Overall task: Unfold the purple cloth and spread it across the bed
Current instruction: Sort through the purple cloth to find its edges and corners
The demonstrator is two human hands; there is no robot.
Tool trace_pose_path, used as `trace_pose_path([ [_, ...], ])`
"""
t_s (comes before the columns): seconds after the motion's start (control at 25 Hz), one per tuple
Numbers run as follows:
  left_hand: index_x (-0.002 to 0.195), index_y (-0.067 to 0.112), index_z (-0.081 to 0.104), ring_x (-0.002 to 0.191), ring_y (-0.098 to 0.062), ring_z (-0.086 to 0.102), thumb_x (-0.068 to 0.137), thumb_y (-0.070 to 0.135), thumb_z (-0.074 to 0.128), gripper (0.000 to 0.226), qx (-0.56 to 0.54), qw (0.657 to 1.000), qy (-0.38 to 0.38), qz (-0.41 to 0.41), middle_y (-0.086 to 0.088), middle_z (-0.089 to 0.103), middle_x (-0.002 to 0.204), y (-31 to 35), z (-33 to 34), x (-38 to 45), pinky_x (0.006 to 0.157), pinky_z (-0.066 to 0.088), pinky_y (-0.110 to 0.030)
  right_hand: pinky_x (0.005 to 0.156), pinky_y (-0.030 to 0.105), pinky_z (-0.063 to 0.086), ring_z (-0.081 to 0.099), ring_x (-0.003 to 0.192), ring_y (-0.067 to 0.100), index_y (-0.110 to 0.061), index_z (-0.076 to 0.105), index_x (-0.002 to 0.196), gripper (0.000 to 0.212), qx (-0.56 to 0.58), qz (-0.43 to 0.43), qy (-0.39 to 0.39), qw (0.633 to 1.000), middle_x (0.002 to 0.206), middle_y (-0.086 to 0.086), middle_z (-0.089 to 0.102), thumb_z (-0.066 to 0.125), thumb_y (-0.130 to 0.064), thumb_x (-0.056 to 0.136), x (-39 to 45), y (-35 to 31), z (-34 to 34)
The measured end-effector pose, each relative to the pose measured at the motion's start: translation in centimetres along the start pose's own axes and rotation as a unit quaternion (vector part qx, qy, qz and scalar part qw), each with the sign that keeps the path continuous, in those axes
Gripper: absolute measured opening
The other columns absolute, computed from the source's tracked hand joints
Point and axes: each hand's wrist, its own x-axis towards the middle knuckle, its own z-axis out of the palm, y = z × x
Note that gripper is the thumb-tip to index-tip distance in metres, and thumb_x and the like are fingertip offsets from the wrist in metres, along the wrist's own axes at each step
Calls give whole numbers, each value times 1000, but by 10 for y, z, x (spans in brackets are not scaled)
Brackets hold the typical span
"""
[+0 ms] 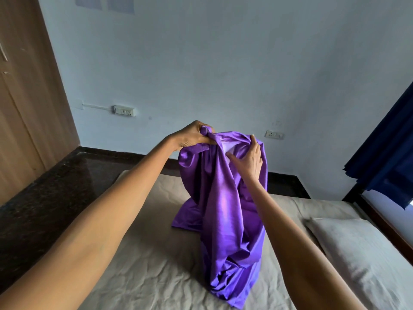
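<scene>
1. The left hand (192,136) is raised at centre frame, fingers curled tight round a bunched top corner of the shiny purple satin cloth (225,211)
2. The right hand (248,158) is just right of it, fingers extended and lying flat against the upper part of the cloth, thumb spread toward the left; no fold is pinched
3. The purple cloth hangs from the left hand in long vertical folds; its lower end lies crumpled on the bed, near the viewer, and a flat portion trails to the left on the sheet
4. The bed (156,265) carries a wrinkled beige sheet
5. A beige rectangular pillow (357,253) lies on the bed, right of the cloth and apart from it
6. A dark blue curtain (388,148) hangs at far right
</scene>
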Motion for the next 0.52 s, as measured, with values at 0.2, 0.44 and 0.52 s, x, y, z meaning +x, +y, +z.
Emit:
trace_pose_path([
  [0.2, 57, 14, 54, 54, 3, 41, 78, 2, 70, 30, 14, 999, 33, -12, 16, 46, 49, 0, -1, 1, 60, 38, -14, 84, 36, 46, 61, 100, 32, -11, 50, 117, 35, 94, 129, 5, 987, 110, 17, 64, 49, -8, 82, 12, -12, -11],
  [0.44, 79, 10, 66, 84, -29, 63, 73, 37, 75, 29, 195, 937, 247, -152, -10, 70, 86, -66, -19, -6, 73, 47, -35, 46, 17, 46, 56, 50, 11, -12, 53, 99, 32, 284, 179, -242, 911, 63, 5, 57, 35, 11, 86, 14, 6, -33],
  [0.52, 82, 11, 65, 92, -32, 63, 75, 36, 73, 27, 216, 925, 260, -172, -12, 67, 89, -70, -15, -10, 71, 44, -32, 52, 19, 47, 58, 46, 9, -16, 54, 78, 26, 331, 230, -289, 868, 54, -3, 60, 37, 1, 86, 12, 5, -44],
])
